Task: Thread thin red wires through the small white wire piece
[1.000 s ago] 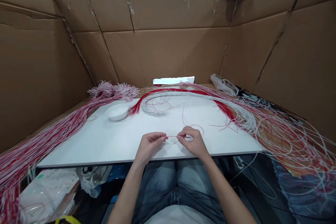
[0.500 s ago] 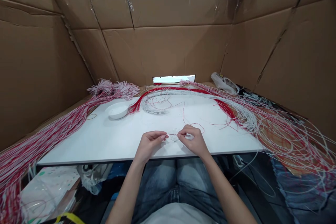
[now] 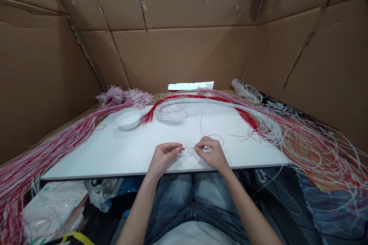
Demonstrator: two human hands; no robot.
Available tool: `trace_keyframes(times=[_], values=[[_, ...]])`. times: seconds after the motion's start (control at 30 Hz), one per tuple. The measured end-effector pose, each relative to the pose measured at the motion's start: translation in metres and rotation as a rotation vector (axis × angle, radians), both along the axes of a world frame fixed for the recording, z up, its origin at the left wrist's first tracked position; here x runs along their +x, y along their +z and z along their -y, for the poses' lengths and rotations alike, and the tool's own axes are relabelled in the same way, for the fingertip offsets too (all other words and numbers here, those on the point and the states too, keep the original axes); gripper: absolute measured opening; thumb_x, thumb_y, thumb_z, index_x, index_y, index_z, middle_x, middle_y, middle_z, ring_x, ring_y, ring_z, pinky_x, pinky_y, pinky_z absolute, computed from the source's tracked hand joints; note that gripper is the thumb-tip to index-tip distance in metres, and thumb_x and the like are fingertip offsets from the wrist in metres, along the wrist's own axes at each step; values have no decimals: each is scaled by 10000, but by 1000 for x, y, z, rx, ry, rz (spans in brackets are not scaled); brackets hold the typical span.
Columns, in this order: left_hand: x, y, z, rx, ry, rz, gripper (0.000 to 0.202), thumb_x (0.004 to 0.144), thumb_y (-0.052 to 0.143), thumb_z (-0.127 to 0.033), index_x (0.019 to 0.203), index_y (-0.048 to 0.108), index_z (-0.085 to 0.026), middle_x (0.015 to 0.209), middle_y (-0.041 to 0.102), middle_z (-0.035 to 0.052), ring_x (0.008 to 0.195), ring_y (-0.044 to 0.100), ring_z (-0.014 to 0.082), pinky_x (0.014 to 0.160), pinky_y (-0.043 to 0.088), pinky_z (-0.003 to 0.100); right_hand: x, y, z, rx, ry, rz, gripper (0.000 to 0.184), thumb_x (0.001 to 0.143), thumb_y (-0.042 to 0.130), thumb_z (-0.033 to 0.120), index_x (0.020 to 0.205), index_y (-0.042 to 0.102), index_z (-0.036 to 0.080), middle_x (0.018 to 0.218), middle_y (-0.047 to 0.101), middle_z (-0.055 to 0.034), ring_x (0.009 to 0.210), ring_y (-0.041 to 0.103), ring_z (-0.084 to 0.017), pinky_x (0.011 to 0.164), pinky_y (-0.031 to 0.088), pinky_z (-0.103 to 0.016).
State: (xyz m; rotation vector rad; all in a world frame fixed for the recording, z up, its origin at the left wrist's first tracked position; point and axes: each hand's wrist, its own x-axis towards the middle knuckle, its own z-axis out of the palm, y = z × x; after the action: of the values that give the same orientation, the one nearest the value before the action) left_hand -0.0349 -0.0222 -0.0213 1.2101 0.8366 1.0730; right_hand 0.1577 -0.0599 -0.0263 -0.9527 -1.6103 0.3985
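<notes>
Both hands rest at the near edge of a white table [image 3: 115, 153]. My left hand [image 3: 163, 157] pinches one end of a thin red string [image 3: 188, 147], and my right hand [image 3: 211, 153] pinches it a few centimetres away, fingers closed. The string runs on from the right hand in a loop over the tabletop [image 3: 214, 136]. Something small and pale lies on the table between the two hands; I cannot make out what it is.
A long bundle of red and white strings [image 3: 57, 143] runs off the table's left side. A red and white string arc [image 3: 247, 116] sweeps across the back and spills right. A white dish [image 3: 128, 120] sits back left. Cardboard walls [image 3: 184, 53] enclose the table.
Hands and string stay almost as they were; only the view has shifted slightly.
</notes>
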Motion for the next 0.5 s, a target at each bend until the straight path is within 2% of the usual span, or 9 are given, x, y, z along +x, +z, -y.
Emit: trace_keyframes(times=[0.5], values=[[0,-2,-2,24,-19,-26,218,608,824,-263,781,754,-151,749,756,55,718,672,126,699,505,178,-1,0,-1,-28,-28,1,146,742,586,91,643,652,176,610,617,-11,628,531,-138,624,403,-273]])
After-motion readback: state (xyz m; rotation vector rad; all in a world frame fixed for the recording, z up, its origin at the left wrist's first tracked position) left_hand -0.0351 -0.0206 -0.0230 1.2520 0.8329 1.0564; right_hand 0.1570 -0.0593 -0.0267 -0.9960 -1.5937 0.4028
